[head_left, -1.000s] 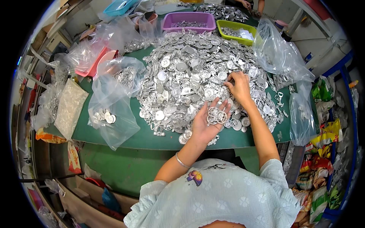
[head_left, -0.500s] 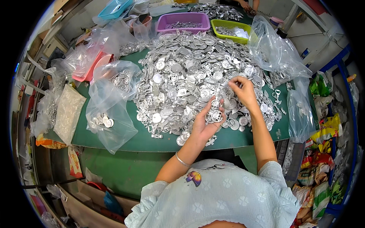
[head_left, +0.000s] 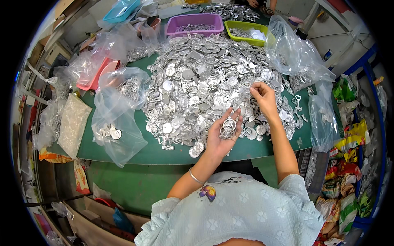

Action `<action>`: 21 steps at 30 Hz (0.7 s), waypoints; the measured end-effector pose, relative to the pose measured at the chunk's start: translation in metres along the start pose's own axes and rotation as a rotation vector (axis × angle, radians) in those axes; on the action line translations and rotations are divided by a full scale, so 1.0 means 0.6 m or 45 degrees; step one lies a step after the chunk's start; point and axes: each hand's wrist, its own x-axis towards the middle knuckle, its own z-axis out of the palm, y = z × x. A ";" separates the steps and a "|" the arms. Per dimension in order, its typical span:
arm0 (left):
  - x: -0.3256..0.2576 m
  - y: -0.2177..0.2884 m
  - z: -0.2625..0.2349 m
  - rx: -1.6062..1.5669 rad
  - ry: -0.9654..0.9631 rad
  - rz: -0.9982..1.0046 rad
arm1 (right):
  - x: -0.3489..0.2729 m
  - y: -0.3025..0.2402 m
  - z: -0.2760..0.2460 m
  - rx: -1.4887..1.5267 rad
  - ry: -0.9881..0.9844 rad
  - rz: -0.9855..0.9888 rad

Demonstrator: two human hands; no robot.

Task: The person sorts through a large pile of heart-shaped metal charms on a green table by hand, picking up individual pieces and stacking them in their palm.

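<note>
A large heap of silver-coloured metal castings (head_left: 193, 88), many round like medallions and some openwork, covers the middle of the green table (head_left: 139, 153). At the heap's near edge my left hand (head_left: 216, 140) is turned palm up, its fingers curled around a few openwork round metal castings (head_left: 228, 128). To the right and slightly farther away, my right hand (head_left: 266, 98) hovers over the heap with thumb and fingertips pinched together. Whatever may be between those fingertips is too small to make out.
Beyond the heap stand a purple basin (head_left: 174, 21) and a yellow-green basin (head_left: 230, 26), both holding metal pieces. Clear plastic bags (head_left: 125, 139) lie left and right, some with castings inside. A pink tray (head_left: 93, 80) sits at left. Another person's hands (head_left: 253, 3) show at the far edge.
My left hand has opened out a little, showing the castings in its palm more plainly. My right hand has shifted slightly right, still pinched. The whole view has moved slightly.
</note>
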 end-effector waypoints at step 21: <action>-0.067 -0.002 -0.026 -0.240 0.159 -0.111 | 0.041 -0.003 0.126 -0.744 -0.187 -0.595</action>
